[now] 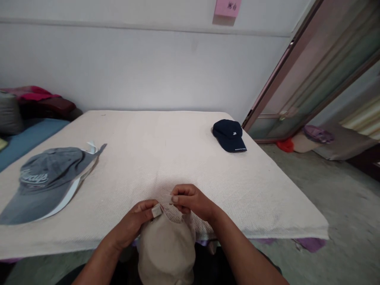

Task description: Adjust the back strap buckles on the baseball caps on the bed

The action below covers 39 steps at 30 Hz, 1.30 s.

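A beige cap [167, 249] is held at the table's front edge, low in the middle of the view, its back opening facing the table. My left hand [139, 217] is closed on the left side of that opening, with a short strap end showing by the thumb. My right hand [190, 201] pinches the other strap end, a pale tip sticking out between thumb and fingers. The two strap ends are apart. Part of the cap's lower side is cut off by the frame.
A grey cap [53, 170] with white lettering lies on the cloth-covered table [142, 150] at the left. A navy cap [228, 132] rests near the right edge. A white wall [148, 67] stands behind, with a pink note [227, 7] on it. Glass doors [285, 99] are at the right.
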Each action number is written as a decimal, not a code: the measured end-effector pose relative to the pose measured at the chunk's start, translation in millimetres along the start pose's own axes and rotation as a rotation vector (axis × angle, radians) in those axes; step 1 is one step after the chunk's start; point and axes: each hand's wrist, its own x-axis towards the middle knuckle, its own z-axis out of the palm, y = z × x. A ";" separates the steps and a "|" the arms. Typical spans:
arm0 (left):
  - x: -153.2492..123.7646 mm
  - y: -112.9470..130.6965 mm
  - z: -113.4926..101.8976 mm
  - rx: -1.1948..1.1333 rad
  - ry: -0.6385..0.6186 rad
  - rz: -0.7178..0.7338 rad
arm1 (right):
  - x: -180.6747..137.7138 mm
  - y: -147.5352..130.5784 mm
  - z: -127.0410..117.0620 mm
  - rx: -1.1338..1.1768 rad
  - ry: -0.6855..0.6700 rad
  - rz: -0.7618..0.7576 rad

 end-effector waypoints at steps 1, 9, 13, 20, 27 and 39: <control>0.4 -0.4 -0.4 0.004 -0.007 0.001 | 0.3 -0.7 1.4 -0.014 0.008 0.008; 1.9 -2.4 -2.8 0.074 0.033 0.050 | 1.2 0.4 4.1 -0.105 0.004 0.052; 1.4 -2.3 -2.1 0.082 0.056 0.050 | 0.9 1.1 4.5 -0.139 0.000 0.065; 3.1 -3.0 -2.9 0.107 0.070 0.067 | 1.1 1.7 6.0 -0.145 0.000 0.090; 2.5 -1.3 0.7 0.095 0.040 0.028 | 2.4 4.5 3.6 -0.196 -0.036 0.092; 1.3 2.5 6.0 0.169 -0.027 0.024 | 3.5 6.5 2.2 -0.235 -0.093 0.117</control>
